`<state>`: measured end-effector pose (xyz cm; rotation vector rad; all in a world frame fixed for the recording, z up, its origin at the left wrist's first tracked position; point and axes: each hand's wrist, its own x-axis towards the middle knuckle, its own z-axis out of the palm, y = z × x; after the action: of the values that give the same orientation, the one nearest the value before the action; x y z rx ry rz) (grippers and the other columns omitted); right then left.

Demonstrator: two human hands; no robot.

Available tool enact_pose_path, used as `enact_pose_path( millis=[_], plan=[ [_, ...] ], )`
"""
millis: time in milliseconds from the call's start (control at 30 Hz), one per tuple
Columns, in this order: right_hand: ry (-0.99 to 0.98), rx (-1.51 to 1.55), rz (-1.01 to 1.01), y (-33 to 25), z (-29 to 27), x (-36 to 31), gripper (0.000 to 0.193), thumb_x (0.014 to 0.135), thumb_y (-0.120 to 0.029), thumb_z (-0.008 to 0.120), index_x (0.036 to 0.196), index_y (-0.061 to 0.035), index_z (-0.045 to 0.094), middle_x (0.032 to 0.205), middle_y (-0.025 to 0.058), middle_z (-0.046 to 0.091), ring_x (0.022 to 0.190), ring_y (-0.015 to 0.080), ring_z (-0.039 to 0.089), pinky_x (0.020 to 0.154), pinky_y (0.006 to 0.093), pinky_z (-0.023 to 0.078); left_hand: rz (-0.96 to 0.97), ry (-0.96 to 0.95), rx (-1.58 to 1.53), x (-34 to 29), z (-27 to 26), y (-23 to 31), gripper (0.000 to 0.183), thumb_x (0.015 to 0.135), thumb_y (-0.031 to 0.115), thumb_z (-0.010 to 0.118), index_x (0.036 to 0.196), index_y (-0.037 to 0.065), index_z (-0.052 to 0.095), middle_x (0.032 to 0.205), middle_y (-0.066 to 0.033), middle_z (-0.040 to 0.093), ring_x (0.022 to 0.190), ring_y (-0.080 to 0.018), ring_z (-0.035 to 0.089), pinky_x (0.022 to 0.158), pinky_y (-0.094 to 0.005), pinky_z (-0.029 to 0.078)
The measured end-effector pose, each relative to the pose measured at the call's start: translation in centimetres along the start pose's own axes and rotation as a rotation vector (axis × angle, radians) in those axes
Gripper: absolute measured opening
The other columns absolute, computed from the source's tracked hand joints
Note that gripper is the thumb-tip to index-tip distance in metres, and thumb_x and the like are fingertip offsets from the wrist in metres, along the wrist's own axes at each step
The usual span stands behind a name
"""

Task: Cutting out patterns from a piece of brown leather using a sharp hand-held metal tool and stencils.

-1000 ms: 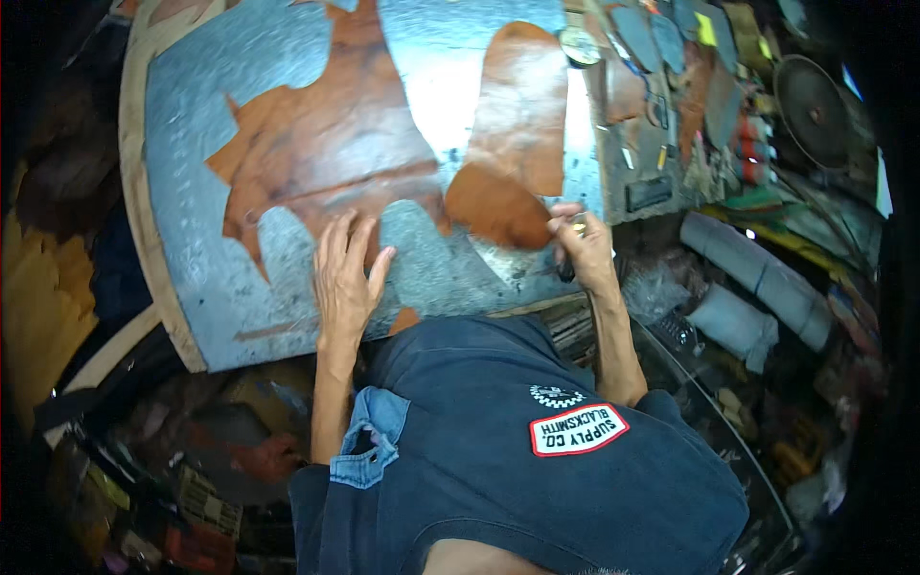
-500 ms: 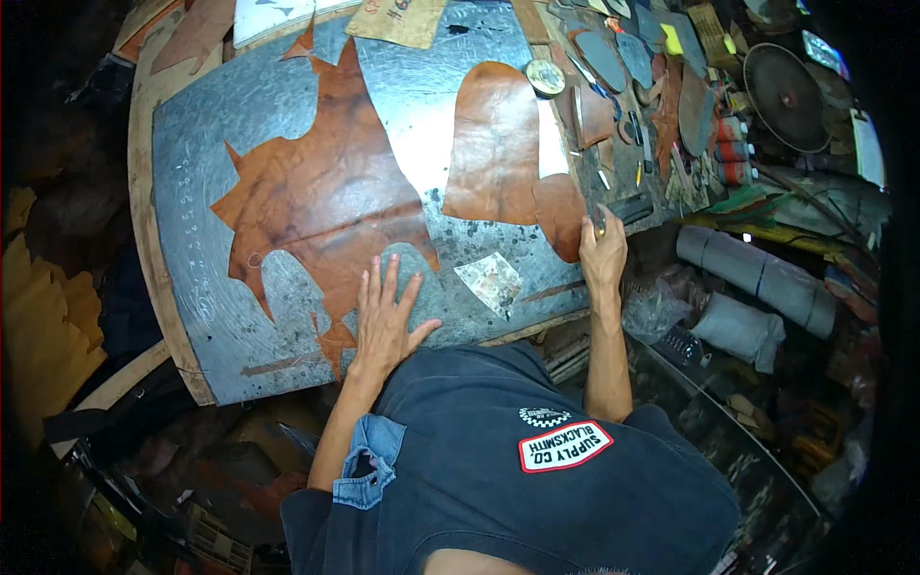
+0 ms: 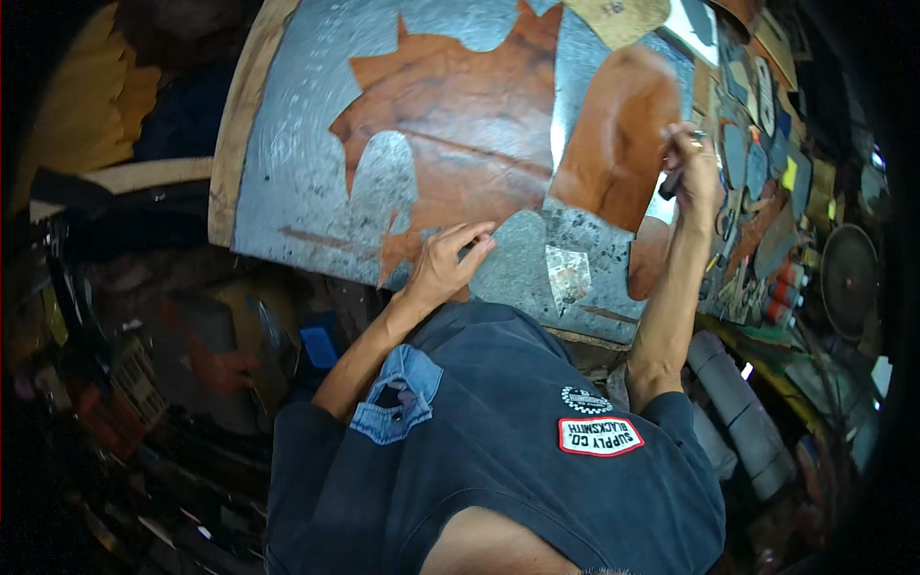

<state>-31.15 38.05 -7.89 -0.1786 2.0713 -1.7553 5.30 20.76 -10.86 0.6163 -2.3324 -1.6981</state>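
Note:
My left hand (image 3: 448,261) rests at the near edge of a large, ragged brown leather hide (image 3: 479,105), fingers loosely stretched and thumb apart. It holds nothing that I can see. My right hand (image 3: 698,172) closes at the right edge of a smaller, round-topped leather piece (image 3: 623,144), which is tilted and blurred by motion. Under those fingers shows a short dark object (image 3: 670,184), too small to make out. Another small brown leather scrap (image 3: 649,264) lies near my right forearm.
The scratched metal sheet (image 3: 287,182) has a wooden border (image 3: 233,144) on its left. A pale torn patch (image 3: 567,276) lies near the front edge. Tools, templates and red containers (image 3: 786,292) crowd the right side, with a round dark disc (image 3: 850,281) beyond.
My right hand has moved up to the smaller leather piece, which has shifted and tilted. My left hand has gone from lying flat to loosely bent. The whole view has turned.

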Motion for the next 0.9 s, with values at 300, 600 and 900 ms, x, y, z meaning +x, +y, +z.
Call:
enact_pose_path(
  millis=[300,600,900],
  plan=[
    [-0.127,0.579,-0.033,-6.9,12.0,-11.3,0.014,0.093,-0.018,0.065,0.093,-0.0062,0.057,0.056,0.0004,0.051,0.048,0.0104,0.049,0.048,0.0258,0.042,-0.240,-0.049,-0.930,5.3,1.2,3.0,0.054,0.099,0.028,0.057,0.140,-0.004,0.042,0.123,-0.0215,0.061,0.110,-0.0268,0.063,0.092,-0.0354,0.053],
    [-0.672,0.065,0.666,1.5,11.8,-22.2,0.024,0.094,-0.019,0.063,0.110,-0.0008,0.061,0.085,0.0078,0.070,0.045,0.0057,0.048,0.041,0.0207,0.040,-0.554,0.293,-0.957,7.8,-6.0,-4.8,0.052,0.094,0.018,0.065,0.136,-0.003,0.043,0.114,-0.0119,0.063,0.098,-0.0209,0.065,0.085,-0.0340,0.054],
    [-0.249,-0.090,0.327,3.5,10.2,-14.2,0.028,0.094,-0.019,0.061,0.113,0.0016,0.063,0.084,0.0024,0.066,0.053,0.0042,0.049,0.048,0.0196,0.039,-0.480,0.208,-0.133,10.5,-7.6,-4.8,0.051,0.090,0.012,0.066,0.134,-0.007,0.049,0.077,-0.0032,0.067,0.064,-0.0075,0.059,0.056,-0.0236,0.052]
  ],
)
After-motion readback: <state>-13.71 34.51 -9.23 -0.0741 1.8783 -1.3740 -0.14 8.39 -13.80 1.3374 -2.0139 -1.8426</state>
